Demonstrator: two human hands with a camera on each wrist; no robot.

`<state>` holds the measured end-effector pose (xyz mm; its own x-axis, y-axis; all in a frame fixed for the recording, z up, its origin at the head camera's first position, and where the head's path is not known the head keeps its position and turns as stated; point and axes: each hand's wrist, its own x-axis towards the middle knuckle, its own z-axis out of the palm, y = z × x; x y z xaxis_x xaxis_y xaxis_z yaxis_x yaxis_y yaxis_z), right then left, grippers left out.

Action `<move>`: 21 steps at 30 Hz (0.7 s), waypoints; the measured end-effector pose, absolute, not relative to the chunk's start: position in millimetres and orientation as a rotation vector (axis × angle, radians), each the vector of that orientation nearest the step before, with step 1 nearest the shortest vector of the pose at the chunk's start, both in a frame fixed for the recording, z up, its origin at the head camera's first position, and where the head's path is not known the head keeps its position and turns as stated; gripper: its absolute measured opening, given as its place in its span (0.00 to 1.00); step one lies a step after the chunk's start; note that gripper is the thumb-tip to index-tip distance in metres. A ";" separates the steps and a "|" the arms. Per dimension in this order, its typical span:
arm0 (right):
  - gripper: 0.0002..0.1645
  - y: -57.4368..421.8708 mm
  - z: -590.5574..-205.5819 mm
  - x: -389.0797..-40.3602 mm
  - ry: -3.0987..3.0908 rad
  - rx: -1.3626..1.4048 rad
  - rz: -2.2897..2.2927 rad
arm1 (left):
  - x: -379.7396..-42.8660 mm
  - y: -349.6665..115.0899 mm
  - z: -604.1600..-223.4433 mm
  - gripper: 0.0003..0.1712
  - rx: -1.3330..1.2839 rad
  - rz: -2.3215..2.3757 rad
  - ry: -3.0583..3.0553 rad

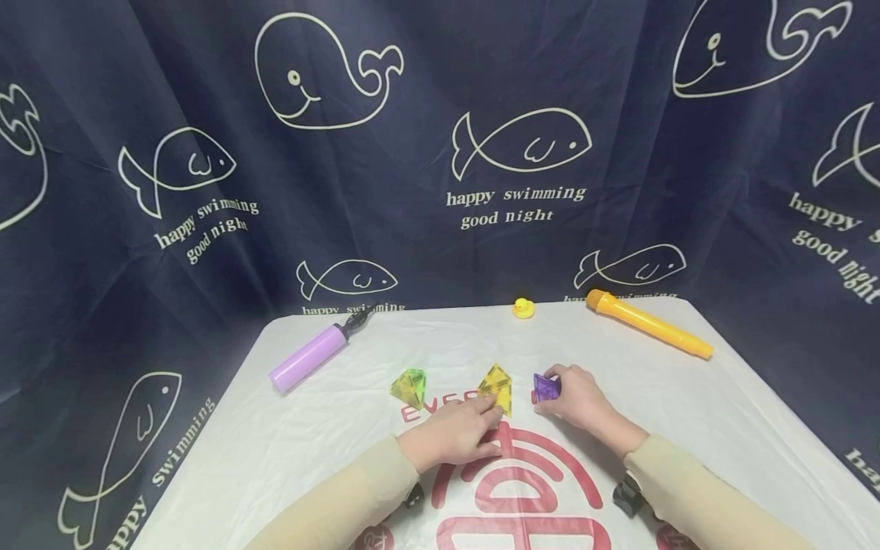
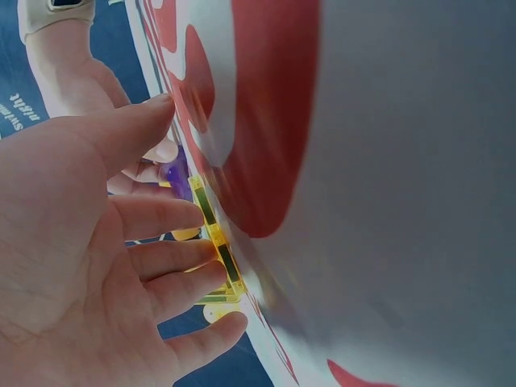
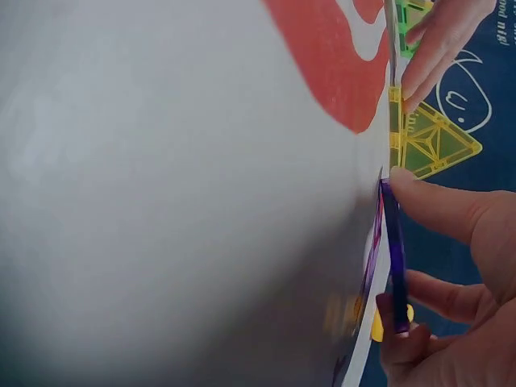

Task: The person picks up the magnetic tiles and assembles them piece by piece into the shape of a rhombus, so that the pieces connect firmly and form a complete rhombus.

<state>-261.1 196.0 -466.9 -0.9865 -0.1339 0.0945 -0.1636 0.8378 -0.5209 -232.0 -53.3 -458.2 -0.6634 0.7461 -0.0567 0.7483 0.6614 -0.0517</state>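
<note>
My left hand (image 1: 454,429) lies with its fingers extended against the yellow translucent magnetic tiles (image 1: 496,379). In the left wrist view, the fingertips (image 2: 187,246) touch the edge of these yellow tiles (image 2: 216,234). One yellow triangle stands upright in the right wrist view. To the right, my right hand (image 1: 583,399) pinches a purple translucent magnetic tile (image 1: 546,387) between thumb and fingers. Seen from the right wrist, this purple tile (image 3: 393,250) is edge-on, just above the table. Left of both hands is a green and yellow group of magnetic tiles (image 1: 411,388).
A white tablecloth with red print covers the table (image 1: 275,473). At the back left lies a purple hand pump (image 1: 309,357) with a black end. A yellow rubber duck (image 1: 524,308) and an orange-yellow tube (image 1: 649,325) are along the far edge. Behind hangs a dark blue curtain (image 1: 426,69).
</note>
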 end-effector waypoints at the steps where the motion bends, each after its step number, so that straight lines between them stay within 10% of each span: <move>1: 0.37 196.4 -467.0 -261.7 -2.955 0.255 0.847 | -232.1 -53.4 -458.3 0.38 1.276 -0.109 2.836; 21: 0.35 180.9 -470.6 -266.9 -2.941 0.403 1.230 | -235.2 -54.4 -461.9 0.38 1.296 -0.112 2.837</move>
